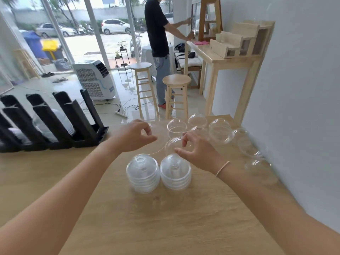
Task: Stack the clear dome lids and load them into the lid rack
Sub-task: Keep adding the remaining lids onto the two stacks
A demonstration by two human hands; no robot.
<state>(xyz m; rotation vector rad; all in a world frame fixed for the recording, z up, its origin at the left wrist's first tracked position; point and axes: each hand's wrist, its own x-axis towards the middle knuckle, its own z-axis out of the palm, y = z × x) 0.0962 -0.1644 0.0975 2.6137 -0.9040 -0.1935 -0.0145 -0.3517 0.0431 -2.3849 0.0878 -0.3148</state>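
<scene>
Two stacks of clear dome lids (142, 173) (175, 173) stand upright side by side in the middle of the wooden table (165, 218). Just behind them, my left hand (134, 138) pinches the edge of a tilted clear lid (156, 133). My right hand (196, 152) holds another dome lid (173, 145) between thumb and forefinger. Several loose lids (219, 132) lie along the table's far right, near the wall. The black lid rack (77, 124) stands at the left, with pale lid stacks (53, 124) lying in its slots.
A grey wall (294, 89) runs close along the table's right edge. Beyond the far edge are two wooden stools (176, 80), a light wooden side table (230, 59), a white air cooler (93, 80) and a person in a black shirt (156, 26).
</scene>
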